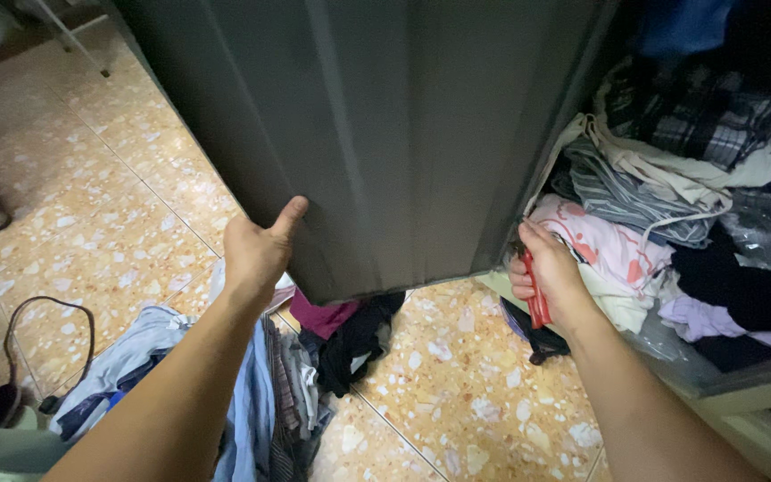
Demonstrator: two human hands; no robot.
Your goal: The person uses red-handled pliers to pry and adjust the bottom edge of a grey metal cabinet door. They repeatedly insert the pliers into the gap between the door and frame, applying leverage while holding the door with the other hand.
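The left hand (259,250) gripped the lower edge of the grey cabinet door (377,134), fingers curled behind it. The right hand (551,272), closed around a red-handled tool (535,295), sat at the door's hinge side, beside the piled clothes (635,223).

only pkg-type thing i can spot: a clear crinkly plastic bag (765,234), up and to the right of the right hand (553,278), well apart from it, wedged btwn the light clothes (662,174) above and the dark clothes (742,290) below. shiny, see-thru, greyish glare, no real shape. more clear plastic (662,344) pokes out under the pile, just right of + below that hand. cant tell if its one bag or two.
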